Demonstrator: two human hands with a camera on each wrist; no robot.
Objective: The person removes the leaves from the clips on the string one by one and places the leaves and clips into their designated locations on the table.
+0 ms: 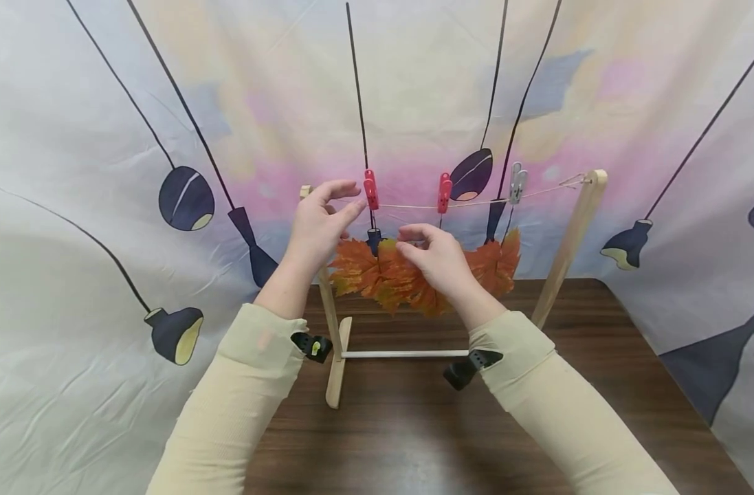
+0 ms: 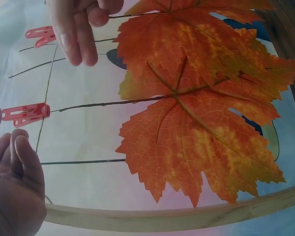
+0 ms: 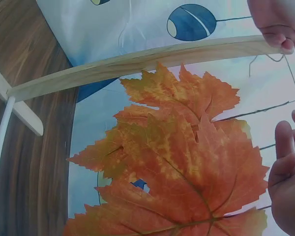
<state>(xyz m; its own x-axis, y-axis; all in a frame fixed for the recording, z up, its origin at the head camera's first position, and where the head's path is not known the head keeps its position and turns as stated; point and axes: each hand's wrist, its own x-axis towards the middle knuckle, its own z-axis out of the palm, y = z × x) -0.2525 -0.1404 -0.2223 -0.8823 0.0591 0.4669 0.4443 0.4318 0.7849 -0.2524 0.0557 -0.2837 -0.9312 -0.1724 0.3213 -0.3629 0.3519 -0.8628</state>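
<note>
Three orange maple leaves hang in a row by their stems from a thin string. A red clothespin clips the leftmost stem, another red clothespin the middle one, and a grey clothespin the right one. My left hand is just left of the first red clothespin, fingers and thumb parted around nothing. In the left wrist view that clothespin sits by its fingertips. My right hand is in front of the leaves below the string, fingers loosely bent and holding nothing.
Wooden posts support the string at both ends, joined low down by a white rod. The stand is on a dark brown wooden table. Behind it hangs a cloth printed with lamps.
</note>
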